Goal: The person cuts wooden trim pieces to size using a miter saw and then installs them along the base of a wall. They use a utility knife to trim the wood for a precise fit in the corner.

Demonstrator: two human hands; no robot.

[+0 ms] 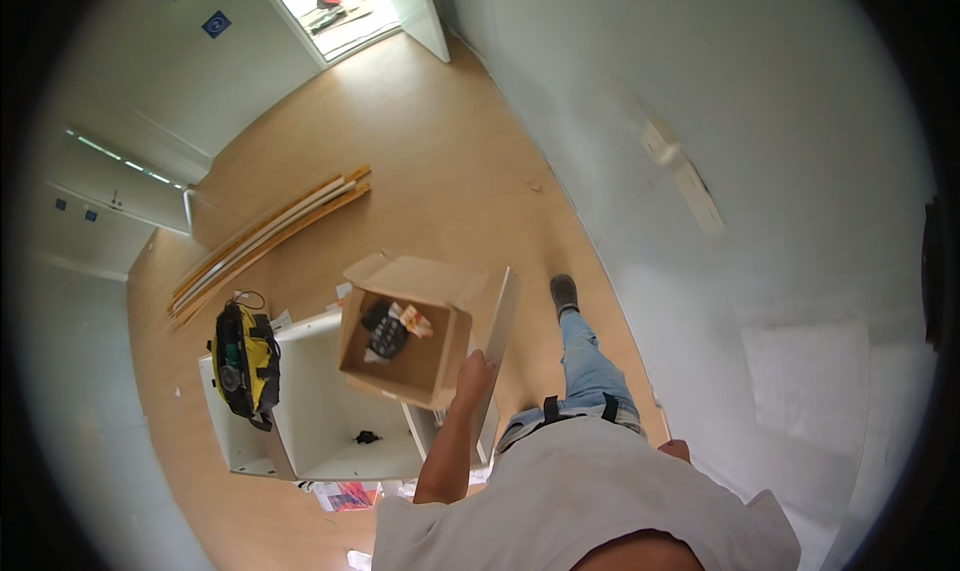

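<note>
My left hand [476,375] is closed at the edge of an upright white panel [502,316], close beside an open cardboard box [406,373]. Inside the box lie dark items that look like gloves [388,337] and a small orange-and-white packet [414,321]. The box rests on a white cabinet carcass [335,411] lying open side up on the floor. Only part of my right hand [676,450] shows, low beside my hip; its fingers are mostly hidden.
A yellow-and-black tool bag [262,366] sits at the cabinet's left end. Long wooden strips [280,226] lie on the floor beyond. A grey wall [760,221] runs along my right. An open door [415,11] stands at the far end.
</note>
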